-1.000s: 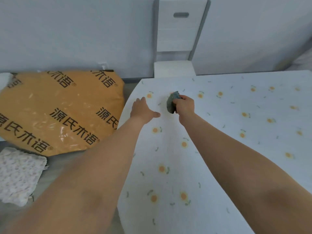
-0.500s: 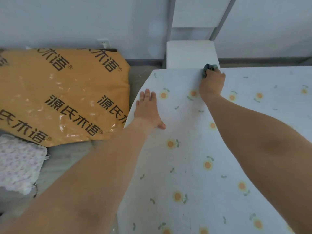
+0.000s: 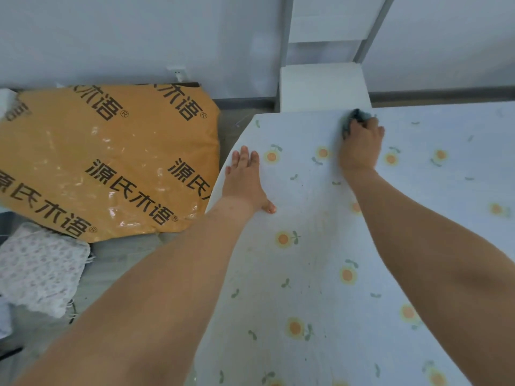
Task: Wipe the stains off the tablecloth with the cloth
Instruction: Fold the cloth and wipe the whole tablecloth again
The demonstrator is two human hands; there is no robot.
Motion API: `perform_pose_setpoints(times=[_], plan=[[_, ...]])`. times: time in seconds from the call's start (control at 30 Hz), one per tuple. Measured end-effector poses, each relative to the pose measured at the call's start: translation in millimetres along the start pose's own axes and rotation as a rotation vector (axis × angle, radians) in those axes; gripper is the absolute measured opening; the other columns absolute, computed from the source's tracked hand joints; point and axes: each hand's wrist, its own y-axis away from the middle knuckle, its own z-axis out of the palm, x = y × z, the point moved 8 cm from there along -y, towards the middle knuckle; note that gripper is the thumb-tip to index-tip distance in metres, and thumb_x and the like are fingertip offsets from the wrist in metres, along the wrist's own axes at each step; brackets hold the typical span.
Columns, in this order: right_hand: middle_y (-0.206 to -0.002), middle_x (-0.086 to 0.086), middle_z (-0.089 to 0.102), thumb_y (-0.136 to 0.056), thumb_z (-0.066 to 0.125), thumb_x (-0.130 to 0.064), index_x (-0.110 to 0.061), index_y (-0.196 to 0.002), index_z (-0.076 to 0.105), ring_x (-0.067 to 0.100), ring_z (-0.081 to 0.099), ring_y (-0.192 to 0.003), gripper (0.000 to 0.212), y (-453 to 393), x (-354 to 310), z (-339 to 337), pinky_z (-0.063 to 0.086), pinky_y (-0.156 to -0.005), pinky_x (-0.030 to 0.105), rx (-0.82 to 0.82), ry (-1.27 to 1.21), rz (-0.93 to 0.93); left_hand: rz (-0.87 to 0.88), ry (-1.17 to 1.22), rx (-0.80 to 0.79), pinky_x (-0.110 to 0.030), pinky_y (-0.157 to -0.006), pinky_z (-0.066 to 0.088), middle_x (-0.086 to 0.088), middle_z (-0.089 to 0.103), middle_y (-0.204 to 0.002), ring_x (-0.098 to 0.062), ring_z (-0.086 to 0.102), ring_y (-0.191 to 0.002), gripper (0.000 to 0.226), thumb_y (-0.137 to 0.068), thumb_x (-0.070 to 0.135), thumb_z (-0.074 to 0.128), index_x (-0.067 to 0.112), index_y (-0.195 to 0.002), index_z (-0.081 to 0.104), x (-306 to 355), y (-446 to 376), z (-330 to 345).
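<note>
Here the right hand (image 3: 361, 143) is gripping the cloth (image 3: 354, 119) at the tablecloth's (image 3: 320, 274) far edge. The left hand (image 3: 244, 179) is pressing flat, fingers straight.

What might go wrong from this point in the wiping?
The right hand grips the dark teal cloth at the far edge of the white flower-print tablecloth; a further stroke may slip off. Faint brownish marks nearer the person could be missed. The flat left hand sits near the side edge.
</note>
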Motion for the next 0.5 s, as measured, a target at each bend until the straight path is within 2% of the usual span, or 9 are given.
perform_pose_setpoints(times=[0.03, 0.1, 0.2, 0.27, 0.3, 0.33, 0.43, 0.47, 0.5], plan=[[-0.134, 0.017, 0.046, -0.083, 0.044, 0.003, -0.002, -0.119, 0.06, 0.039, 0.045, -0.109, 0.04, 6, -10, 1, 0.04, -0.094, 0.037, 0.005, -0.035, 0.04, 0.004, -0.004, 0.002, -0.045, -0.124, 0.001, -0.01, -0.019, -0.164, -0.03, -0.018, -0.151, 0.148, -0.057, 0.052, 0.091, 0.01, -0.158, -0.009, 1, -1, 0], [-0.132, 0.017, 0.047, -0.085, 0.045, 0.003, -0.004, -0.122, 0.059, 0.037, 0.046, -0.108, 0.041, 35, -66, 15, 0.042, -0.095, 0.039, -0.083, -0.085, -0.095, 0.011, 0.004, 0.001, -0.045, -0.124, 0.001, -0.011, -0.019, -0.164, -0.03, -0.018, -0.151, 0.148, -0.057, 0.052, 0.091, 0.01, -0.158, -0.009, 0, -1, -1], [-0.128, 0.016, 0.049, -0.09, 0.049, -0.002, -0.007, -0.127, 0.058, 0.034, 0.046, -0.107, 0.038, 102, -139, 34, 0.044, -0.094, 0.039, -0.293, -0.044, -0.601, 0.008, 0.046, 0.023, -0.044, -0.124, 0.002, -0.011, -0.016, -0.165, -0.028, -0.016, -0.152, 0.146, -0.058, 0.054, 0.09, 0.009, -0.158, -0.007, -3, 7, -3], [-0.129, 0.017, 0.048, -0.091, 0.051, -0.005, -0.009, -0.132, 0.055, 0.034, 0.046, -0.108, 0.041, 108, -122, 28, 0.042, -0.094, 0.038, -0.348, 0.027, -0.77, 0.009, 0.04, 0.038, -0.042, -0.125, 0.004, -0.012, -0.013, -0.165, -0.028, -0.013, -0.152, 0.14, -0.064, 0.056, 0.086, 0.006, -0.157, -0.005, -2, 15, -1], [-0.128, 0.018, 0.047, -0.092, 0.05, -0.004, -0.008, -0.132, 0.054, 0.035, 0.045, -0.11, 0.04, 96, -98, 22, 0.041, -0.093, 0.039, -0.331, 0.055, -0.72, -0.003, 0.018, 0.059, -0.042, -0.125, 0.004, -0.013, -0.012, -0.165, -0.028, -0.012, -0.152, 0.135, -0.069, 0.058, 0.082, 0.005, -0.157, -0.005, -2, 22, 2], [-0.126, 0.02, 0.046, -0.092, 0.047, -0.002, -0.006, -0.129, 0.054, 0.038, 0.045, -0.111, 0.038, 79, -70, 12, 0.041, -0.092, 0.04, -0.285, 0.057, -0.581, -0.015, -0.012, 0.072, -0.042, -0.125, 0.004, -0.014, -0.012, -0.165, -0.029, -0.011, -0.152, 0.13, -0.073, 0.059, 0.078, 0.005, -0.157, -0.006, -3, 30, 5], [-0.129, 0.022, 0.043, -0.089, 0.044, 0.003, -0.002, -0.121, 0.056, 0.04, 0.046, -0.113, 0.035, 45, 13, -11, 0.04, -0.093, 0.041, -0.101, -0.035, -0.017, -0.027, -0.05, 0.016, -0.046, -0.123, 0.002, -0.013, -0.019, -0.164, -0.029, -0.016, -0.152, 0.141, -0.066, 0.063, 0.081, 0.007, -0.157, -0.011, -10, 55, 26], [-0.133, 0.02, 0.042, -0.088, 0.045, 0.003, -0.002, -0.122, 0.056, 0.039, 0.047, -0.113, 0.036, 50, 10, -11, 0.04, -0.095, 0.039, -0.062, -0.047, 0.058, -0.028, -0.04, -0.012, -0.047, -0.123, 0.002, -0.011, -0.022, -0.163, -0.029, -0.018, -0.151, 0.147, -0.061, 0.062, 0.084, 0.008, -0.156, -0.013, -12, 61, 33], [-0.134, 0.018, 0.042, -0.088, 0.045, 0.003, -0.002, -0.123, 0.057, 0.038, 0.047, -0.113, 0.037, 59, -9, -7, 0.04, -0.097, 0.037, -0.052, -0.065, 0.054, -0.025, -0.028, -0.03, -0.048, -0.123, 0.002, -0.01, -0.023, -0.163, -0.028, -0.02, -0.151, 0.15, -0.059, 0.061, 0.086, 0.009, -0.156, -0.015, -13, 62, 36]])
